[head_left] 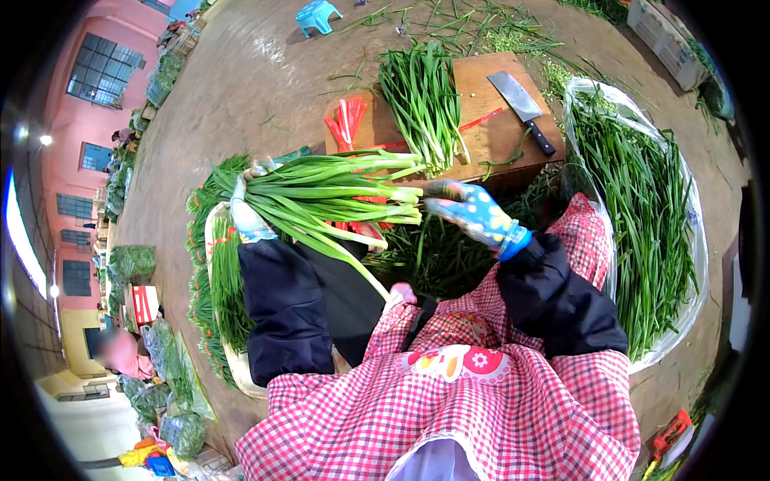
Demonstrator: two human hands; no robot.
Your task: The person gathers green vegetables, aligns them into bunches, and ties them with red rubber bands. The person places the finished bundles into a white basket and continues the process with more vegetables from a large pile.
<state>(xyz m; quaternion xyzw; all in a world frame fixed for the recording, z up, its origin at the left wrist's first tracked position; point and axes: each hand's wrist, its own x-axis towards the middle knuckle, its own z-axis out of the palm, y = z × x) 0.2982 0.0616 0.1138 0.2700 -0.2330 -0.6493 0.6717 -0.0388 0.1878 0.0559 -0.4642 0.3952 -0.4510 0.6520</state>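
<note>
My left hand (pixel 245 207), in a patterned glove, grips a loose bunch of long flat-leaved greens with pale stems (pixel 337 186) by the leafy end. The stems point right, and one hangs lower toward my checked apron (pixel 457 385). Close to the stem ends is my right hand (pixel 475 213), in a blue dotted glove, its fingers extended and slightly apart with nothing seen in them. Beyond the hands, another bunch of greens (pixel 421 108) lies on a wooden board (pixel 481 78), across a red tie strip (pixel 481 120). A cleaver (pixel 520 108) rests at the board's right.
Red strips (pixel 346 123) fan out at the board's left edge. On my right stands a clear plastic bag (pixel 692 288) full of loose greens. Tied bundles (pixel 225 294) sit in a pale container at my left. A blue stool (pixel 317 17) is farther off; trimmings litter the floor.
</note>
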